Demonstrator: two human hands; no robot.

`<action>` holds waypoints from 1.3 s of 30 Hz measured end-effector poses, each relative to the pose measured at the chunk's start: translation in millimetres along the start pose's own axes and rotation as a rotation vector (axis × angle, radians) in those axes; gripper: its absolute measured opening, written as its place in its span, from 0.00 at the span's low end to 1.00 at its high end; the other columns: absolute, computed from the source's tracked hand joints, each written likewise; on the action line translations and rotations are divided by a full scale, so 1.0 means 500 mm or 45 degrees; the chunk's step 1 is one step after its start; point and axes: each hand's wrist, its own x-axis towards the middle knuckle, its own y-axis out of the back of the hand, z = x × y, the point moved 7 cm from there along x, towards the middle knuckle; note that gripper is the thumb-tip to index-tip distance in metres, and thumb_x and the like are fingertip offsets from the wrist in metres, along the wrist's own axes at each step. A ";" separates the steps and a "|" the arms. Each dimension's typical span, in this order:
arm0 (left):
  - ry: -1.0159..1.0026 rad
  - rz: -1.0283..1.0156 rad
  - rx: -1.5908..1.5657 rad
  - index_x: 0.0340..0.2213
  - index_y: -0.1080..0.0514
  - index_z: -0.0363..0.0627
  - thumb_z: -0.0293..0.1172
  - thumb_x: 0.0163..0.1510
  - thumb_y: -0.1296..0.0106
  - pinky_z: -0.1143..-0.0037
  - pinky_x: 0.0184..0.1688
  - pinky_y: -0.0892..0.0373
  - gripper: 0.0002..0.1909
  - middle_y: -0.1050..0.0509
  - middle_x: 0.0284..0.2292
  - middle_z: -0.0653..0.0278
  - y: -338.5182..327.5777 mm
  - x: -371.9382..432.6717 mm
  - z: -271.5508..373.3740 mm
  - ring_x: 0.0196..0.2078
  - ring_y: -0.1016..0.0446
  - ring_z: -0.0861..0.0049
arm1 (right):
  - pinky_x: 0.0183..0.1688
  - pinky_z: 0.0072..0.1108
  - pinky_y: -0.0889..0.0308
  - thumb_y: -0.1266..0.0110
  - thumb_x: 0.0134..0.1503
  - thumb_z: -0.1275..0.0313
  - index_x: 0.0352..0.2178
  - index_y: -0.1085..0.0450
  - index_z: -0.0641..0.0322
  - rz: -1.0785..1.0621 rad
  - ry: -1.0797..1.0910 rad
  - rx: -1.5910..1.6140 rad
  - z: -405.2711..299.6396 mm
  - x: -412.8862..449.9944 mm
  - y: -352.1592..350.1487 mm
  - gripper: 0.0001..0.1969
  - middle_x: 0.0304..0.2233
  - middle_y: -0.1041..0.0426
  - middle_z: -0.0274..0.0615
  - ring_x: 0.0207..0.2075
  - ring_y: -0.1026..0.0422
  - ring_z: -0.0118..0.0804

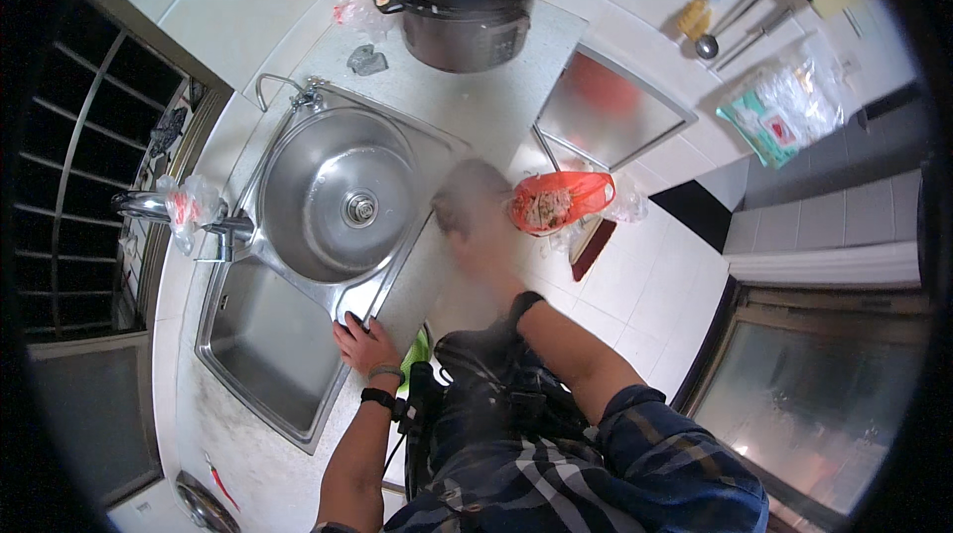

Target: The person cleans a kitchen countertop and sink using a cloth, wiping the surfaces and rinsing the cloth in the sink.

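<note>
My left hand [365, 347] rests on the rim of the stainless steel double sink [350, 302], fingers apart, near the corner between the two bowls. A small dark spot shows by its fingertips; I cannot tell what it is. Across the counter, my right hand [473, 254] is on a dark grey cloth [473, 190], which lies at the counter's front edge to the right of the round bowl [305, 183]. A blurred patch in the view softens this hand and the cloth. The round bowl holds a drain strainer [360, 210].
A black electric cooker [465, 12] stands on the counter [551, 27] beside a grey crumpled cloth [367, 60]. A plastic bag hangs on the faucet [231, 226]. Right of the counter are a red bag of scraps [547, 202] and a brush [593, 249]. Utensils hang on the wall.
</note>
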 end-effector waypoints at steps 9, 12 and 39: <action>0.068 -0.043 0.053 0.55 0.41 0.47 0.45 0.57 0.58 0.55 0.55 0.44 0.27 0.43 0.57 0.48 -0.001 -0.001 -0.002 0.61 0.46 0.56 | 0.58 0.44 0.48 0.46 0.50 0.75 0.55 0.45 0.54 0.339 -0.003 0.176 -0.072 -0.029 0.062 0.30 0.53 0.48 0.74 0.54 0.46 0.72; 0.058 -0.034 0.032 0.55 0.40 0.47 0.45 0.58 0.59 0.55 0.55 0.45 0.26 0.43 0.57 0.48 -0.001 0.001 0.003 0.60 0.45 0.55 | 0.57 0.42 0.47 0.47 0.49 0.77 0.56 0.46 0.54 0.383 -0.209 0.353 -0.005 0.045 0.055 0.32 0.53 0.46 0.69 0.54 0.44 0.68; 0.101 -0.143 0.062 0.57 0.43 0.44 0.39 0.56 0.60 0.58 0.58 0.46 0.28 0.46 0.58 0.46 -0.021 0.006 -0.014 0.59 0.44 0.51 | 0.51 0.34 0.37 0.47 0.48 0.73 0.52 0.41 0.58 0.411 -0.134 0.414 0.407 0.873 0.308 0.27 0.46 0.31 0.60 0.50 0.33 0.55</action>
